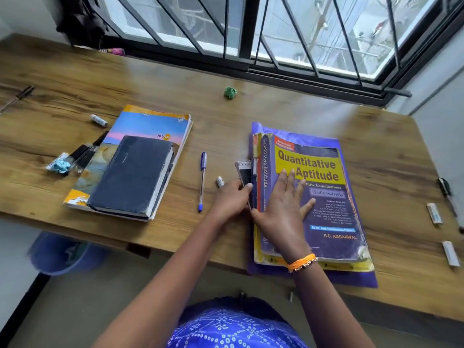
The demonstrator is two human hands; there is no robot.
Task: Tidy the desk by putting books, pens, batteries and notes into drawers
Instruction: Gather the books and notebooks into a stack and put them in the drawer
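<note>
A thick purple and yellow "Quantitative Aptitude" book [326, 197] lies on a purple folder [361, 277] at the desk's right. My right hand [283, 209] lies flat on its cover, fingers spread. My left hand [231, 199] pinches a small spiral notepad [243, 172] at the book's left edge. A blue pen [202, 182] and a small white battery [220, 181] lie just left of my left hand. Further left, a dark blue book [130, 174] rests on a colourful notebook [155, 126].
The wooden desk [175, 89] stands under a barred window. A white battery [99, 120], black pens [85, 153] and a blue wrapper [59, 165] lie at the left. A green paper ball [230, 92] sits at the back. White batteries [434, 213] and a pen [445, 189] lie at the right edge.
</note>
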